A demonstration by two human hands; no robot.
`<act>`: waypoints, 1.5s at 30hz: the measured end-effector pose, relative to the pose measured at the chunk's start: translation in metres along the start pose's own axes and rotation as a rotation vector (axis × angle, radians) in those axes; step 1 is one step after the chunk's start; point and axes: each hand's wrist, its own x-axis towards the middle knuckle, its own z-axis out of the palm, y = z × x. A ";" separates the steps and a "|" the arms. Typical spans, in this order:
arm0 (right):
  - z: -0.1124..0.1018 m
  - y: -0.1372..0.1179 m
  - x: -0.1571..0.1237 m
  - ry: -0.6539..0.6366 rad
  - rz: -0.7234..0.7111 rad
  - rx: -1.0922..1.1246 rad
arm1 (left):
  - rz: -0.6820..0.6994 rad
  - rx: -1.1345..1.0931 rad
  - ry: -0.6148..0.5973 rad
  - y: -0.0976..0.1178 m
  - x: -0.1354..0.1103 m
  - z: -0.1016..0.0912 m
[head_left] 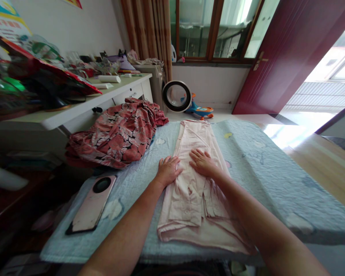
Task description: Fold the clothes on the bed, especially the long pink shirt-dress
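Note:
A pale pink shirt (186, 191) lies on the blue quilted cover in a long folded strip, its sides turned inward. Near its wider end, closest to me, a small button and cuff-like ends show. My left hand (169, 170) rests on the strip's left edge, fingers apart and holding nothing. Flat on the middle of the cloth is my right hand (202, 163), its fingers stretched out. Some creases run through the fabric around both hands.
A phone (93, 203) lies on the quilted cover (253, 176) at left. Behind it is a heap of red floral cloth (123, 134), beside a cluttered white desk (126, 86). Farther back are an open washing-machine door (177, 96), a blue ride-on toy (199, 110) and a red door (264, 57).

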 end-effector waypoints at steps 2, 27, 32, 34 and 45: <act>-0.002 0.001 -0.001 0.030 0.042 -0.019 | -0.001 0.001 -0.010 0.000 0.000 -0.001; -0.015 0.002 -0.031 0.147 0.020 0.142 | 0.156 0.137 0.073 0.035 0.021 -0.015; -0.001 0.003 -0.022 0.082 0.007 0.116 | 0.226 0.160 0.022 0.045 0.039 0.008; 0.004 0.006 -0.024 0.039 0.021 0.101 | 0.219 0.146 0.023 0.041 0.038 0.019; -0.006 -0.003 -0.028 0.071 0.105 0.091 | 0.228 -0.014 -0.067 0.024 0.063 0.006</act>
